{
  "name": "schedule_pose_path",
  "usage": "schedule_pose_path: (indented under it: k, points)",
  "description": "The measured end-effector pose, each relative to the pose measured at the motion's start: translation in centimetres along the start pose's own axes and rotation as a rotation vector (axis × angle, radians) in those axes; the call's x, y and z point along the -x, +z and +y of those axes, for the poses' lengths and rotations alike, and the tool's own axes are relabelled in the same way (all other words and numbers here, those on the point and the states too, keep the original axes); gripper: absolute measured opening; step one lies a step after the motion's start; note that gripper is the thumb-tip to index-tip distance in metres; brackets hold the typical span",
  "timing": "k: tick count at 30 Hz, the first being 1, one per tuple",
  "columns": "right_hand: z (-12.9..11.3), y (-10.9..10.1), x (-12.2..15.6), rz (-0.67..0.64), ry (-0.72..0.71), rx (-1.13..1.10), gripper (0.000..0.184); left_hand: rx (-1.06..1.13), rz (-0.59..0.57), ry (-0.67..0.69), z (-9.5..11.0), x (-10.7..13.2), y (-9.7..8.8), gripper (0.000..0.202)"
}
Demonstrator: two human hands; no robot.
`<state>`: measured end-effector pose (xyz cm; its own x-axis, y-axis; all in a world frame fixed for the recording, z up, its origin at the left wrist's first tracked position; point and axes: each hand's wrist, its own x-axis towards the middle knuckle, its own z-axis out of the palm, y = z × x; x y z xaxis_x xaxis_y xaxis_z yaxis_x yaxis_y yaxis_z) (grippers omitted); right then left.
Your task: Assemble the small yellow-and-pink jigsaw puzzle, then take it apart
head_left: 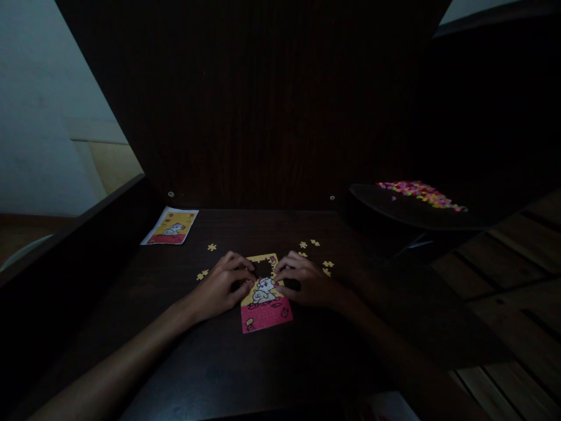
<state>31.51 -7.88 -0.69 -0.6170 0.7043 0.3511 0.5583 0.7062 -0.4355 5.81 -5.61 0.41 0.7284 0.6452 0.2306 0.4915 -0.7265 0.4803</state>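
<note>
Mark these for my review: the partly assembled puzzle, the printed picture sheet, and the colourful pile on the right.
Partly assembled puzzle (265, 297), head view: on the white part of its picture.
Printed picture sheet (171, 228), head view: near its middle.
Colourful pile (418, 192), head view: around its middle.

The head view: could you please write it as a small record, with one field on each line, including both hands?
puzzle: partly assembled, yellow above, pink below, with an opening in its upper part
left hand: fingers at the puzzle's left side
right hand: fingers at the puzzle's right side
loose pieces: yellow, scattered beyond both hands
printed sheet: far left of the table, with a similar picture
colourful bits: heaped on a dark surface at right
unclear: whether fingers pinch a piece
</note>
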Motion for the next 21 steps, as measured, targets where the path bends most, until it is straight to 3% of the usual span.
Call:
schedule_pose_path:
  k: [11,21]
  points:
    - [0.0,0.0,0.0,0.005,-0.003,0.006,0.006,0.008,0.039,-0.005,0.1,0.0,0.4,0.019]
    - [-1.1,0.2,-0.2,-0.045,-0.017,0.098,0.019,0.0,0.037,-0.001,0.3,0.0,0.5,0.018]
